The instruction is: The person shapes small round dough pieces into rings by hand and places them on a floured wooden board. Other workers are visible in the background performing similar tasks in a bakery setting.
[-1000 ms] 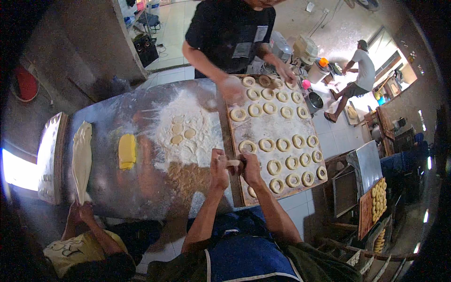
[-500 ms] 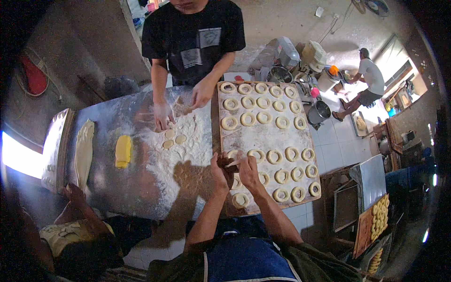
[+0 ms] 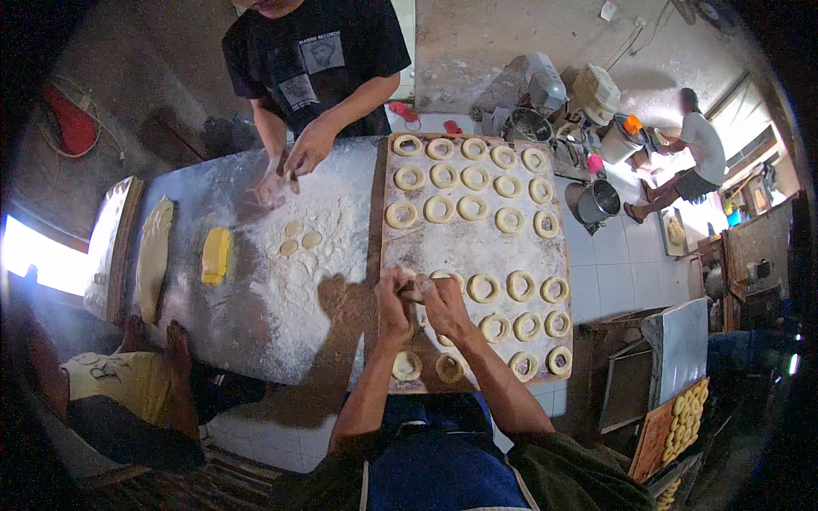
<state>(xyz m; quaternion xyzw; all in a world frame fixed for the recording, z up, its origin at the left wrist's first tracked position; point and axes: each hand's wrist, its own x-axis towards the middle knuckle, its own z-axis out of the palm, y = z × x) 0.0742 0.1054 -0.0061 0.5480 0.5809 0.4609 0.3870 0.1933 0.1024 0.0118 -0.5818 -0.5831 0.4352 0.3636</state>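
You seem to be at the shaping step, working a small piece of dough between both hands, above the left side of the board. Your left hand has its fingers curled in on the piece, and your right hand closes on it from the other side; the fingertips are partly hidden, so you cannot tell how hard they press or whether the ends have met. Around and beneath your hands lie the shaped rings, set out in rows. The next move, as far as one can judge, calls for an even, light pinch, with your wrists kept high so that they don't brush the rings close below. Left of the board, small discs rest in the flour.
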